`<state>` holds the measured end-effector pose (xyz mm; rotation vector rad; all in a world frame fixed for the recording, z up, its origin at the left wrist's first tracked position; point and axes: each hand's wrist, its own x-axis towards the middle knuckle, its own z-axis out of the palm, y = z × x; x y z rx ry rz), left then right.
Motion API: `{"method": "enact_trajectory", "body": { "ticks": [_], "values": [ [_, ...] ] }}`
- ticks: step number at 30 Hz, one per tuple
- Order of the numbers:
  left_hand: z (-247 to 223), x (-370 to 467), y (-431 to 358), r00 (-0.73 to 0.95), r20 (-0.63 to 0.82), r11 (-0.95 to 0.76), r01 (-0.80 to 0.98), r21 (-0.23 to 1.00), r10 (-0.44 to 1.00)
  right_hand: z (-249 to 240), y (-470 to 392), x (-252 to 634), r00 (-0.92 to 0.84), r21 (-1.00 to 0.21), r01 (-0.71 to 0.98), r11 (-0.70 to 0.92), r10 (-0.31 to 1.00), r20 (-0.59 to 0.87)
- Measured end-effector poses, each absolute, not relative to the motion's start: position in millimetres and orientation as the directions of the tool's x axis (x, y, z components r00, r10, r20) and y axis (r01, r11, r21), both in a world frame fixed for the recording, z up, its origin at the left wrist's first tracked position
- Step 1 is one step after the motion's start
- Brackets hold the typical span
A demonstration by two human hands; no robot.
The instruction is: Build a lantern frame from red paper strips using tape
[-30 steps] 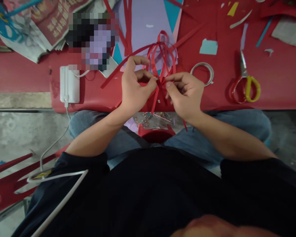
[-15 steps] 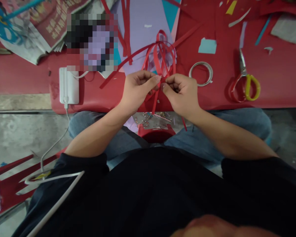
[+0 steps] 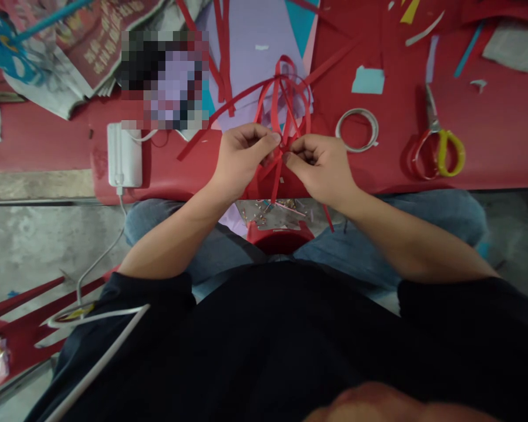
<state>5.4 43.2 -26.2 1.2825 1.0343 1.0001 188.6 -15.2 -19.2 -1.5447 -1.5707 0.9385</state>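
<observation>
Several looped red paper strips (image 3: 276,102) meet between my hands, over the front edge of the red table. My left hand (image 3: 247,155) pinches them from the left, thumb pressed against the curled fingers. From the right, my right hand (image 3: 319,164) grips the same strips between thumb and index finger. The fingertips of both hands are close together at the crossing point. Loose strip ends hang below the hands, and one long strip reaches out to the left. Behind the loops lie sheets of purple paper (image 3: 246,64).
Scissors (image 3: 435,140) with red and yellow handles lie right of a tape roll (image 3: 357,130). A white power bank (image 3: 125,155) with a cable sits left. Newspapers (image 3: 66,88) and a blue ribbon shape (image 3: 15,50) are at the back left. A blue paper piece (image 3: 368,80) lies behind the tape.
Both hands have shifted slightly left with the red strips, and their fingertips have changed position a little at the crossing. Both still pinch the strips.
</observation>
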Motion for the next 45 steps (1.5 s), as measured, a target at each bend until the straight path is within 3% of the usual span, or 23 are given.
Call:
{"method": "enact_trajectory", "body": {
  "ticks": [8, 11, 15, 17, 21, 34, 38, 40, 42, 45],
  "values": [
    [-33, 6, 52, 0.201, -0.033, 0.039, -0.027, 0.999, 0.979, 0, -2, 222, 0.02, -0.776, 0.63, -0.039, 0.999, -0.034],
    [-37, 5, 56, 0.162, 0.014, -0.012, -0.009, 1.0, 0.987, 6, 6, 243, 0.046, -0.655, 0.754, -0.057, 0.998, -0.034],
    [-42, 1, 59, 0.141, 0.095, -0.101, 0.035, 0.994, 0.986, -6, 7, 252, -0.001, -0.449, 0.887, -0.106, 0.973, -0.232],
    [-43, -1, 59, 0.148, 0.143, -0.154, 0.065, 0.986, 0.979, -17, 3, 248, 0.017, -0.406, 0.904, -0.132, 0.962, -0.273],
    [-45, -1, 56, 0.168, 0.184, -0.2, 0.085, 0.976, 0.968, -33, -7, 240, 0.053, -0.435, 0.888, -0.146, 0.974, -0.218],
    [-32, 5, 53, 0.107, -0.021, 0.021, 0.0, 1.0, 0.994, -20, -6, 242, 0.065, -0.413, 0.901, -0.134, 0.982, -0.177],
    [-25, 0, 53, 0.17, -0.133, 0.152, -0.1, 0.983, 0.976, -1, 3, 284, 0.125, -0.382, 0.915, -0.133, 0.991, -0.044],
    [-23, -2, 53, 0.201, -0.195, 0.225, -0.14, 0.964, 0.96, 5, 7, 318, 0.224, -0.273, 0.938, -0.215, 0.975, 0.003],
    [-21, -3, 54, 0.233, -0.251, 0.293, -0.169, 0.941, 0.94, 7, 9, 354, 0.419, -0.116, 0.899, -0.421, 0.907, -0.049],
    [-21, -4, 57, 0.288, -0.293, 0.355, -0.192, 0.915, 0.912, 1, 4, 395, 0.555, 0.054, 0.831, -0.553, 0.822, -0.13]
  ]
}}
